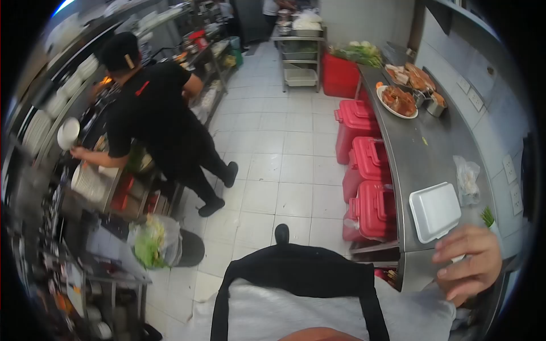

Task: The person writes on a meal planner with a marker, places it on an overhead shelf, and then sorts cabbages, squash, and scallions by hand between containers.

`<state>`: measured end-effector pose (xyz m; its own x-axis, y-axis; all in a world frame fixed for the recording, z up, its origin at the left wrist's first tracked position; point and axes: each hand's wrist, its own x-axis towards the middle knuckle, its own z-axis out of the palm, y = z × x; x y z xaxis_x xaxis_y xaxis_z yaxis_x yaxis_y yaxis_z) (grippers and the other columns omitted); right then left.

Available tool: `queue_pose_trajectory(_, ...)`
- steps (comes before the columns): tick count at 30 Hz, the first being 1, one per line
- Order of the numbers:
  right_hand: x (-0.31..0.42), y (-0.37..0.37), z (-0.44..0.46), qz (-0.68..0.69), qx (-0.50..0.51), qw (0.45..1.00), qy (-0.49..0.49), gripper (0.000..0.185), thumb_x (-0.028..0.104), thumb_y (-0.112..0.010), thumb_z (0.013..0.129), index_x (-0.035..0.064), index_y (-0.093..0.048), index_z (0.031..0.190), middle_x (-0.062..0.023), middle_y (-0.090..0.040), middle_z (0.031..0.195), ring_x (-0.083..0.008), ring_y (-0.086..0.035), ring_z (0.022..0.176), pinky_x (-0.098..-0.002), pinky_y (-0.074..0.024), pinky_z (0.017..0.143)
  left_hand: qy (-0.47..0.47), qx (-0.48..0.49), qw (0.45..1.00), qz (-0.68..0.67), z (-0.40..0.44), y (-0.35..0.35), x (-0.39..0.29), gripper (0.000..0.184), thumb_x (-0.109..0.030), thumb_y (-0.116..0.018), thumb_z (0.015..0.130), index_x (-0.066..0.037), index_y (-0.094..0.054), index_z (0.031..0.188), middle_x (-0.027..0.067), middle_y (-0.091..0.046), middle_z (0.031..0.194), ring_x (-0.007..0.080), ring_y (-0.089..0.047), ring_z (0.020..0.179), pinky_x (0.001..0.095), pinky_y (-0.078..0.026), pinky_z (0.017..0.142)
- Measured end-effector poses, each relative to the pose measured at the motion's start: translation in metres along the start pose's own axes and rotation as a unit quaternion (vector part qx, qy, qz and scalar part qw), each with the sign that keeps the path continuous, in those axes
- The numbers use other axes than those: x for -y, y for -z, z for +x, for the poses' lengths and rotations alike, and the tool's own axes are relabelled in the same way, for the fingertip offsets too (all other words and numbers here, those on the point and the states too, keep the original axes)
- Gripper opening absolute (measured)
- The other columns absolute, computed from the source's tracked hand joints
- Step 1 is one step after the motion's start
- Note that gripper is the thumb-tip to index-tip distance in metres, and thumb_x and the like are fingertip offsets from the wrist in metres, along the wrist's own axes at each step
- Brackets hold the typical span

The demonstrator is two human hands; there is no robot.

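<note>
While the head camera is looking forward and down along the kitchen aisle, the wearer's right hand [469,264] is hanging at the lower right of the frame, over the near end of a steel counter [424,162]. Its fingers are bending loosely and standing slightly apart; from where I am standing, I cannot tell whether they are gripping anything. The left hand is falling outside the view, so I cannot tell the setting of its fingers.

Just beyond the right fingertips, a white foam container [435,211] is lying on the counter at the right of the frame; contact between the two is not showing clearly. A clear plastic bag [467,181] is resting just beside the container, and green stalks [487,216] are standing near the hand at the right. Toward the upper right, a white plate of meat [397,102] is occupying the counter's far part. Below the counter's left edge, lidded red bins [372,160] are standing in a row.

At the left of the frame, a co-worker in black [156,108] is holding a white bowl [68,133] beside stacked plates [88,183].
</note>
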<state>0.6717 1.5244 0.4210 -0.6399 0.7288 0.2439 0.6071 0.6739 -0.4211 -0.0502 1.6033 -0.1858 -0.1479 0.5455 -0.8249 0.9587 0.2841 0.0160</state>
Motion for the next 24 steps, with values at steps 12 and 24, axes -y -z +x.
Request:
queue_pose_trajectory(12,-0.249,0.060,0.104,0.018,-0.104,0.993,-0.061,0.039,0.044,-0.079,0.064,0.0125,-0.071,0.086,-0.0100,-0.067,0.094,-0.0259,-0.063,0.082,-0.0299,-0.0456,0.062,-0.070,-0.122,0.986,0.083,0.228,0.370,-0.232,0.058,-0.044,-0.058,0.082,-0.004,-0.053,0.124,0.0212,-0.050,0.128,0.0355,-0.045,0.121,0.0431,-0.036,0.100)
queue_pose_trajectory(24,-0.532,0.173,0.121,-0.011,-0.160,0.979,-0.129,0.042,0.047,-0.076,0.069,0.0118,-0.066,0.091,-0.0125,-0.064,0.095,-0.0277,-0.062,0.083,-0.0322,-0.0471,0.065,-0.432,-0.389,0.813,-0.045,0.259,0.687,-0.730,0.038,-0.016,-0.071,0.072,-0.004,-0.061,0.107,0.0204,-0.051,0.118,0.0339,-0.044,0.120,0.0395,-0.036,0.100)
